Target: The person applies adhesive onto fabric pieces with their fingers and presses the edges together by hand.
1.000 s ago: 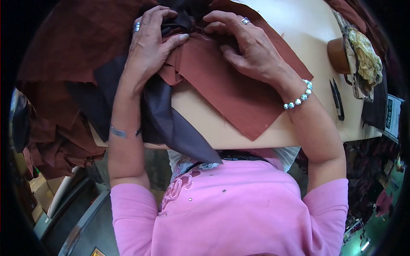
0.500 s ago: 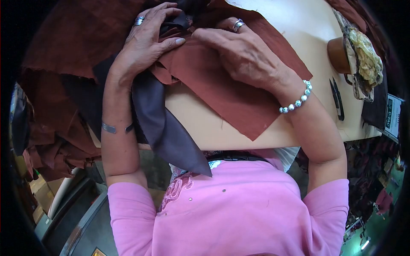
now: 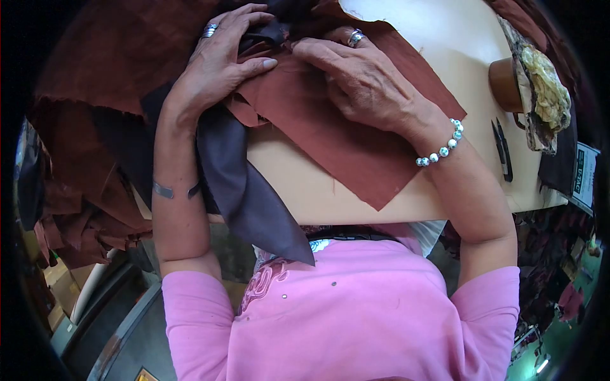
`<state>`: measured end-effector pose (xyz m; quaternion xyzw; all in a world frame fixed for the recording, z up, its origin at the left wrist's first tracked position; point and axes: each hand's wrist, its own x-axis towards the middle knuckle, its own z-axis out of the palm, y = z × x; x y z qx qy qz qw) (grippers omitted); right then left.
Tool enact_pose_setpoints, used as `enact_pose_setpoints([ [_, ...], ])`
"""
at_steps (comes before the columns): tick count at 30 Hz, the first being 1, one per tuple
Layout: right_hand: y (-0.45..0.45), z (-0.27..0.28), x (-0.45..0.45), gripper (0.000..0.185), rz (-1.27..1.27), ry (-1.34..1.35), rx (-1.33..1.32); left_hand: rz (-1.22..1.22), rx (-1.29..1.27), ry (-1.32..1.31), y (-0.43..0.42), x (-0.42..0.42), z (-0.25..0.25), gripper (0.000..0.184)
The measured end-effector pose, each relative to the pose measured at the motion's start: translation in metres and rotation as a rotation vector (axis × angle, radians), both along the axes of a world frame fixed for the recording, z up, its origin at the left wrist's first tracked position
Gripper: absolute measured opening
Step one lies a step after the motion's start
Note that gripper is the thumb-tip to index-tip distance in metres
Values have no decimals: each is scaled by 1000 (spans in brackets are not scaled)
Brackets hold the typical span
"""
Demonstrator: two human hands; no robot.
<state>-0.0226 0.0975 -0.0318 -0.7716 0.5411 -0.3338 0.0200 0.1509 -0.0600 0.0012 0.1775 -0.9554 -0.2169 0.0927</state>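
Note:
My left hand (image 3: 222, 60) lies on a bunched part of the leather with its thumb stretched out and its fingers reaching forward, apart. Close beside it, my right hand (image 3: 368, 82) is closed, thumb and index finger pinched at the gathered edge of a rust-brown leather piece (image 3: 356, 152). The exact spot of the pinch is partly hidden by the fingers. Below my left wrist, a dark, smooth leather strip (image 3: 235, 184) hangs over the table's front edge towards my lap. A small torn-looking flap (image 3: 244, 113) of rust-brown leather sticks out between the hands.
On the pale table (image 3: 298, 184), a black pen-like tool (image 3: 502, 149) lies at the right. Behind it stands a brown cup (image 3: 505, 86) beside a crusted board with a yellowish crumpled mass (image 3: 549, 89). Large brown leather sheets (image 3: 121, 57) cover the left side and hang down.
Both hands stay almost in place. My right fingers have shifted very slightly at the gathered edge; the leather pieces look nearly the same.

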Motion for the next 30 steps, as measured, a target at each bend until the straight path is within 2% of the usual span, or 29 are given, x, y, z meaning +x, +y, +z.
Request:
enact_pose_setpoints([
  [7,-3,5,7,52,-20,226,-11,40,31,-45,5,-2,8,57],
  [10,-6,-2,4,53,-5,115,-32,53,54,-41,6,-1,8,57],
  [15,-6,-2,3,52,-2,133,-32,73,116,-29,8,-2,13,50],
  [18,-6,-5,3,49,6,140,-59,163,54,76,19,-5,9,41],
  [21,-4,-5,4,46,0,146,-67,101,6,183,4,-5,-5,32],
  [24,-4,-4,4,43,-6,165,-62,104,-141,205,5,-7,-3,27],
  [30,-5,-1,5,39,-37,266,-52,-20,-215,241,-3,-12,4,20],
])
